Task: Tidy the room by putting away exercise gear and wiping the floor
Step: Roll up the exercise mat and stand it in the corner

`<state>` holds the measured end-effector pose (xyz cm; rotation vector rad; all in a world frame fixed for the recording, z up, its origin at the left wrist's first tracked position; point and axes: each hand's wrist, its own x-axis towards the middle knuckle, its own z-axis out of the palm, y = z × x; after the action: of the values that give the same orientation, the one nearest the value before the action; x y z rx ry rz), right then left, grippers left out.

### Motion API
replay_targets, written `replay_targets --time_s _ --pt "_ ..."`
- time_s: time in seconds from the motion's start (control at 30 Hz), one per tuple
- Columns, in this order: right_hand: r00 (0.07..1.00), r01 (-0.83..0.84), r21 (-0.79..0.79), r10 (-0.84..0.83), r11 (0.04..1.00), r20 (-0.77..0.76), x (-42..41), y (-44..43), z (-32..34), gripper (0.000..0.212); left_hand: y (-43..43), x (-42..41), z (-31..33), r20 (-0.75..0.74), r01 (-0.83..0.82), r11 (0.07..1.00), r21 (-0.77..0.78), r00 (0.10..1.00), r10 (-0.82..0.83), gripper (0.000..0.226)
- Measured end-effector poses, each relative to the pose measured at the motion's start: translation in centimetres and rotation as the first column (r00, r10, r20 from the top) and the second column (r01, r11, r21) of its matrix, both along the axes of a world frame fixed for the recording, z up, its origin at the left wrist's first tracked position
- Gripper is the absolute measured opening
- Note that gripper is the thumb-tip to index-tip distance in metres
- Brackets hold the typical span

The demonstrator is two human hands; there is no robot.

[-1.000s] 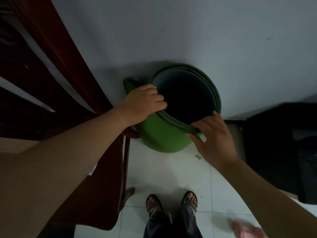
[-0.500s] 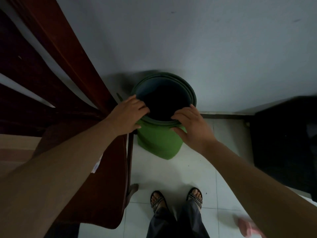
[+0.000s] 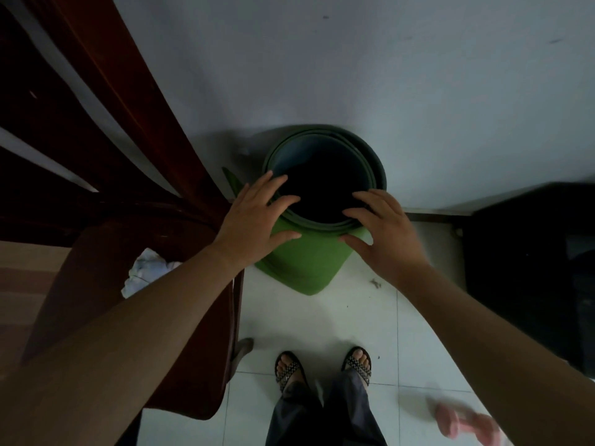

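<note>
- Rolled green exercise mat (image 3: 302, 265) stands on end on the white tiled floor (image 3: 322, 326), backed against the grey wall (image 3: 354, 75), between a dark red wooden chair (image 3: 80, 284) and a black object (image 3: 531, 268).
- Left hand (image 3: 254, 220) lies on the near-left of its top rim, fingers straight and spread, thumb on the outer side.
- Right hand (image 3: 386, 233) mirrors it on the near-right, fingers splayed, gripping nothing.
- A white cloth (image 3: 145, 275) lies crumpled on the chair seat.
- A blurred pink dumbbell (image 3: 463, 426) sits on the floor.
</note>
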<state>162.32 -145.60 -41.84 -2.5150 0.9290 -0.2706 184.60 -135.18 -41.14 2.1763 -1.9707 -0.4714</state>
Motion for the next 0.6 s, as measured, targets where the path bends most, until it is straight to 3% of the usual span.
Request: replay_targets --time_s 0.17,0.37,0.6 --pt "0.998 0.04 0.02 -0.041 0.999 0.037 -0.5 0.4 1.0 0.041 0.4 -1.4 0.7 -0.025 -0.022 0.999 -0.043 0.999 0.021 0.065" --pt "0.982 0.172 0.136 -0.18 0.976 0.054 -2.5 2.4 2.2 0.041 2.4 -5.1 1.9 -0.165 -0.105 0.993 -0.056 0.982 0.095 0.052" --pt "0.964 0.266 0.228 -0.264 0.937 -0.038 -7.2 4.4 3.0 0.047 4.2 -9.8 2.8 -0.162 -0.026 0.999 0.032 0.986 0.031 0.053"
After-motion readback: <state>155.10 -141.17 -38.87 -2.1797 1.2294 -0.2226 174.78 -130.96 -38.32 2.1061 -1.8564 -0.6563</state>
